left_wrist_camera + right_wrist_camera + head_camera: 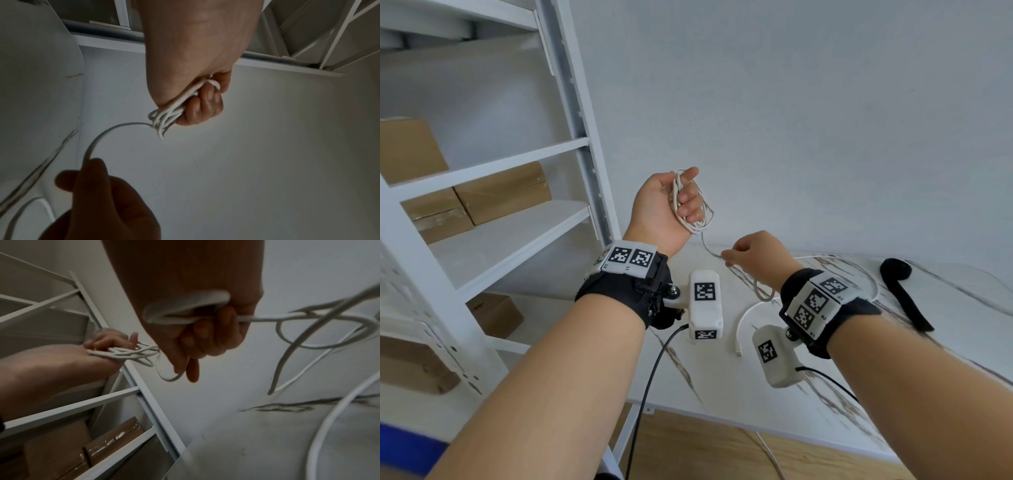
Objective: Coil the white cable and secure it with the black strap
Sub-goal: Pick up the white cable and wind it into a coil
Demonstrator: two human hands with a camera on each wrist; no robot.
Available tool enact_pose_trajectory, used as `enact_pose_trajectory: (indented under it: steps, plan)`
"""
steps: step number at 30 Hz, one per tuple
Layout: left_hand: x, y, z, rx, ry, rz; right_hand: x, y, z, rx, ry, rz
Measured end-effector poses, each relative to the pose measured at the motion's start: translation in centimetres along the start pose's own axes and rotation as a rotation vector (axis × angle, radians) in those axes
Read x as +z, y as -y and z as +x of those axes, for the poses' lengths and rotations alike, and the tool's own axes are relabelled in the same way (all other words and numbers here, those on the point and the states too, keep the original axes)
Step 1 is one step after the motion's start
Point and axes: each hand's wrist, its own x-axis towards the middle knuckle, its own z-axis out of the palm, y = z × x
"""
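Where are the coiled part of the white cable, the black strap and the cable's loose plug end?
coiled white cable (697, 219), head view, on the loops below the left hand's fingers.
black strap (907, 301), head view, on the flat tail lying on the table.
cable plug end (738, 353), head view, on the connector tip.

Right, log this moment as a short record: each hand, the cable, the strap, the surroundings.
left hand: raised above the table, fingers curled round a bundle of loops
right hand: lower, pinching the loose run that leads from the bundle
white cable: partly coiled; the rest trails in curves over the table, its plug end lying free
black strap: on the table, to the right, touched by neither hand
table: white marble-pattern top
shelving: white rack on the left, holding cardboard boxes
task state: coiling under way, strap not yet used
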Motion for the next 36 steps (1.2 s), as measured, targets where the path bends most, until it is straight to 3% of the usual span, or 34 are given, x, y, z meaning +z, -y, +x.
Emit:
enact_pose_trajectory:
  steps: [4,7,11,21,24,30,36]
  plan:
    - [0.3,0.4,0.2,0.042,-0.125,0.099,0.3,1.0,-0.9,-0.075,0.086,0.028]
    - [0.2,0.7,0.3,0.102,-0.218,0.328,0.2,1.8,-1.3,-0.099,0.146,0.074]
    - [0.4,1.3,0.6,0.162,-0.250,0.639,0.1,2.9,-1.8,-0.087,0.249,0.145]
    - [-1.4,2.4,1.2,0.192,-0.290,0.966,-0.2,3.1,-2.2,0.063,0.377,0.384]
    - [-2.2,2.4,1.2,0.224,-0.279,1.165,-0.6,2.8,-2.1,0.069,0.360,0.366]
    - [-2.8,2.4,1.2,0.125,-0.242,1.429,-1.1,3.0,-1.5,0.057,0.196,0.521]
    - [-2.8,1.9,1.6,0.064,-0.234,1.589,-1.2,2.4,-0.9,0.002,0.183,0.529]
